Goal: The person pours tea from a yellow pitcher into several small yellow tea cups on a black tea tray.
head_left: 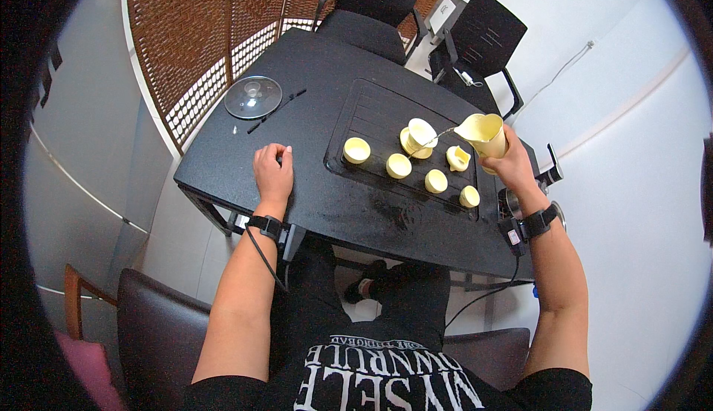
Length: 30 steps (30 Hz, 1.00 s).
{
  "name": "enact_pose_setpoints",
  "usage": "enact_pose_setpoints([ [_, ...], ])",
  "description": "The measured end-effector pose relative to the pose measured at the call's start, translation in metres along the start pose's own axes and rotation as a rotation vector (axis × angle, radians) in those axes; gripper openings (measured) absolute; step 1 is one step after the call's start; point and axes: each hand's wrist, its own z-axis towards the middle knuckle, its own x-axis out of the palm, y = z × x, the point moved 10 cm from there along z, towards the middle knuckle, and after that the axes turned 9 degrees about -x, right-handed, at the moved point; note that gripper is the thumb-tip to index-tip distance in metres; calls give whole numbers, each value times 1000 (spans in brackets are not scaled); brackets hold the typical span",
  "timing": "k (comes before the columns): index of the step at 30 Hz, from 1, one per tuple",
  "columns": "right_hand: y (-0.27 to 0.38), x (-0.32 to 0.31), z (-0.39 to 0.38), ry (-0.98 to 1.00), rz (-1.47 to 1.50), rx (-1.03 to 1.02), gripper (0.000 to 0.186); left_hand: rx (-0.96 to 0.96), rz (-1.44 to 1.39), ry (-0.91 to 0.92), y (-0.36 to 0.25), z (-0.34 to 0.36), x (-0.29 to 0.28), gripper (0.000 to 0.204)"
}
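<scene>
My right hand [507,164] grips a pale yellow tea pitcher [486,132], tilted to the left over a black tea tray [371,102]. A thin stream of liquid [438,137] runs from its spout down toward a small yellow teacup [399,164]. Several such cups form a slanting row on the tray; one cup [356,150] stands at the left end, another [469,196] at the right. Behind the row a yellow lidded-bowl-style cup [420,133] sits on a saucer, beside a small knobbed yellow piece [457,158]. My left hand [273,171] rests on the table, fingers curled, holding nothing.
A round glass lid [253,97] and a thin black stick [276,111] lie at the table's far left. Wet patches mark the black table [334,206] before the tray. A metal appliance [553,173] stands right of the tray. Black chairs [486,36] and a woven screen [178,32] are behind.
</scene>
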Motion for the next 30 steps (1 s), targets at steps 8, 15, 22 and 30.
enact_pose_setpoints([
  [8, -4, 7, 0, 16, 40, 1, 74, -2, 0, -5, 1, 1, 0, 17],
  [15, -27, 24, 1, 17, 54, 80, 76, -1, 20, -7, 0, 1, 1, 16],
  [22, -12, 52, 7, 31, 236, 82, 72, -21, -2, -10, 3, 2, -1, 16],
  [30, 21, 80, 24, 69, 175, -27, 74, -19, -9, -10, -1, 0, -3, 15],
])
